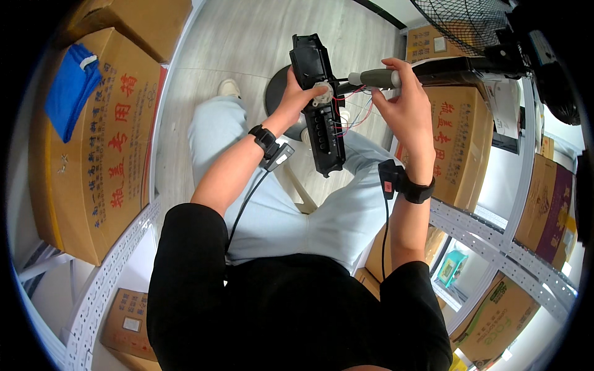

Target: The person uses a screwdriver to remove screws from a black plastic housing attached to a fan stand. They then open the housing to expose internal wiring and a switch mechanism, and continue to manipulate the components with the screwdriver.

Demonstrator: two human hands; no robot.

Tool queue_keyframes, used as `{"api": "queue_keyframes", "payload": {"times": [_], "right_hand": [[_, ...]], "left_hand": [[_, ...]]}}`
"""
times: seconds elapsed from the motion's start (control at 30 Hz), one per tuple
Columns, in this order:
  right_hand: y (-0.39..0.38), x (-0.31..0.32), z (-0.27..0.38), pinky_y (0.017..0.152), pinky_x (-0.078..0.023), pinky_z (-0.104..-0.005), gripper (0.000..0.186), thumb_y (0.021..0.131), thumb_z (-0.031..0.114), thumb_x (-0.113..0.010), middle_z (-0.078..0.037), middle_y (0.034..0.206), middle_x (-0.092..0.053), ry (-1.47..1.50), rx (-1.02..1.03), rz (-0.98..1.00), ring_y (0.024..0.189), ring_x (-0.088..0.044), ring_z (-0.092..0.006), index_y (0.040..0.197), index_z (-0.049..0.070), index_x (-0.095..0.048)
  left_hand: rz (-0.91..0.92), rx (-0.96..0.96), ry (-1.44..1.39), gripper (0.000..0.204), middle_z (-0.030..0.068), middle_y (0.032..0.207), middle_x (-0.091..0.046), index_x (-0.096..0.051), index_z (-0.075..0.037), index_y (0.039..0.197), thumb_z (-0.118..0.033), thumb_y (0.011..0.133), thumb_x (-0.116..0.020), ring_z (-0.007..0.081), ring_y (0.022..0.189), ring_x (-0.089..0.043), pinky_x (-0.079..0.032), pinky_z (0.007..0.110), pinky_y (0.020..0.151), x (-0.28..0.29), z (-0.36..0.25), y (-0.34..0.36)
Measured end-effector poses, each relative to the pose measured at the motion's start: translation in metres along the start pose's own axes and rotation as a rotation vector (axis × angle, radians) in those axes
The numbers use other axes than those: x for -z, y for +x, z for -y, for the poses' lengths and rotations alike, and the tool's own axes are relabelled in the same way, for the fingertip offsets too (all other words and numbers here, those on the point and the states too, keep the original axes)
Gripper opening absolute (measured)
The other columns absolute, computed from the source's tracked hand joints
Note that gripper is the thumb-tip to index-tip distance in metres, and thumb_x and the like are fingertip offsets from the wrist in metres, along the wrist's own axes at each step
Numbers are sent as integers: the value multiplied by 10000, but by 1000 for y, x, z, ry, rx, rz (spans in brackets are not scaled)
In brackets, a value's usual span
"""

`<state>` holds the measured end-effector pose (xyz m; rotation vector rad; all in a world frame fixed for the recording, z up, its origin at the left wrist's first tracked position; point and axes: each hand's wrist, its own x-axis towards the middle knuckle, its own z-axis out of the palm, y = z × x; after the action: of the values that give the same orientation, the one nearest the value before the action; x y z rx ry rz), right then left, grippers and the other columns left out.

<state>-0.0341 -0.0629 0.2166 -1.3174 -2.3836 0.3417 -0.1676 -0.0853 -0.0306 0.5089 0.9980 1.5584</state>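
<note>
Over the parted legs (213,133): a long black housing (323,139) held in the air, its long axis running away from the body, near end slanting rightward.
Left hand (295,102): the nearer one, fingers gripping the housing's left edge, thumb on a pale round part (326,98).
Right hand (406,111): fingers holding a grey-handled screwdriver (375,78) by its butt, index and thumb spread; tightness unclear.
Screwdriver axis: crosswise to the housing, which lies left of the right fingers; shaft toward the pale round part, tip contact unclear.
Carton print: large red and small dark characters on the left carton (105,179), red ones on the right carton (467,145), green lettering on the lower carton (501,315).
</note>
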Motion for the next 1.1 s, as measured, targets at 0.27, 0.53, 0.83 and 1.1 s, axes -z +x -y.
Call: {"api": "queue_keyframes", "payload": {"times": [0.27,0.53,0.83,1.1], "right_hand": [[2,-4,6,671,-549,-366,262,850,241,-729,-146,816,-711,-183,-191,0,747,-717,-284,1047,101,-629],[-9,13,8,652,-543,-310,251,820,162,-738,-105,807,-703,2,-183,-79,690,-691,-186,1053,102,-664],[-13,6,8,661,-539,-268,246,824,144,-750,-78,808,-709,85,-189,-147,686,-677,-128,1050,93,-666],[-15,-1,13,665,-536,-255,249,831,139,-756,-78,813,-717,155,-212,-126,703,-675,-102,1055,76,-669]], "left_hand": [[-1,16,1,832,93,1318,-522,-309,-64,1418,-51,757,-815,225,1234,-523,-432,373,1045,-1,-1,-1],[-7,-60,4,1190,130,1544,-303,81,-196,1581,5,779,-775,237,1325,-445,-407,364,1071,-1,-3,-2],[51,-232,182,1095,130,1541,-358,-20,-254,1604,7,823,-741,199,1330,-440,-394,338,1078,-1,-13,-4],[49,-438,444,742,88,1476,-454,-341,-149,1537,-116,896,-713,164,1272,-481,-378,299,1071,-4,-21,-10]]}}
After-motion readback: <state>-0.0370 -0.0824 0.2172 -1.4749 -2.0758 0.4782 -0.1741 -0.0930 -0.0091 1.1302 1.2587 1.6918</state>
